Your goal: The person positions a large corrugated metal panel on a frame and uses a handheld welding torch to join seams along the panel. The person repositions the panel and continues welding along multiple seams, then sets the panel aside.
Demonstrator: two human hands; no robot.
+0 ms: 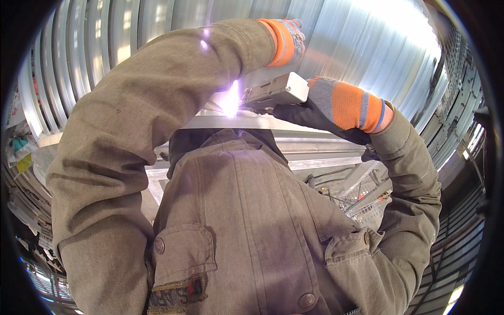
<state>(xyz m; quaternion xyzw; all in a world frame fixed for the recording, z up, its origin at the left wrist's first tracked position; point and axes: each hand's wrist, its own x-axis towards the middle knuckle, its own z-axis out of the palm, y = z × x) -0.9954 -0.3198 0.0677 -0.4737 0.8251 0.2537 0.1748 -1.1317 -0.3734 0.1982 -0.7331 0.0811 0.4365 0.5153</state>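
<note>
My right hand [344,105], in an orange and grey knit glove with a dark palm, is wrapped round a welding gun [278,92] with a boxy light-grey body. A bright violet-white glare [230,102] burns at its tip, just above a flat metal bar [226,123] in front of my chest. My left hand [286,42], gloved in orange and grey, is farther off against the ribbed metal panel [336,39]. Its fingers are mostly turned out of sight, so their grip is unclear. My left sleeve arches over the glare and partly covers the working spot.
Upright metal slats [100,47] line the far left. Mesh and metal racking [454,79] stand at the right. Below the bar, between my jacket and right arm, a wire-like clutter [362,197] shows. Bags and scraps [21,149] lie at the left edge.
</note>
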